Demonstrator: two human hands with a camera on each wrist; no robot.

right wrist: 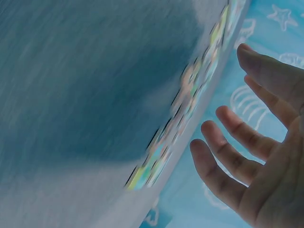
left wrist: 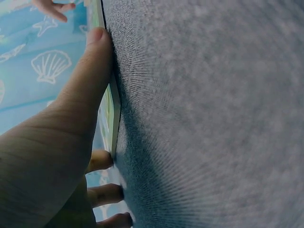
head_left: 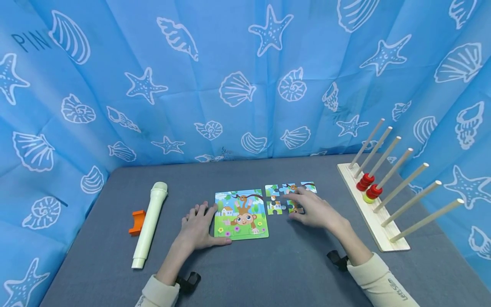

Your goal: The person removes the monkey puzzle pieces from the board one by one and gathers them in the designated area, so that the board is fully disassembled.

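Note:
A square jigsaw puzzle (head_left: 244, 209) with a monkey picture lies flat on the dark grey table. My left hand (head_left: 197, 230) rests at its left side, fingers spread; the thumb touches the lower edge, as the left wrist view also shows, with the board's rim (left wrist: 114, 111) beside it. Several loose puzzle pieces (head_left: 274, 207) lie in rows just right of the board. Above them hovers my right hand (head_left: 315, 209), covering some from the head view. In the right wrist view its fingers (right wrist: 216, 166) are spread, apart from the pieces (right wrist: 183, 114), and hold nothing.
On the left lie a pale green toy microphone (head_left: 151, 226) and an orange curved block (head_left: 137, 222). To the right stands a wooden peg rack (head_left: 368, 209) with upright rods and red and yellow-green rings (head_left: 371, 194). A blue shell-patterned curtain (head_left: 245, 85) hangs behind the table.

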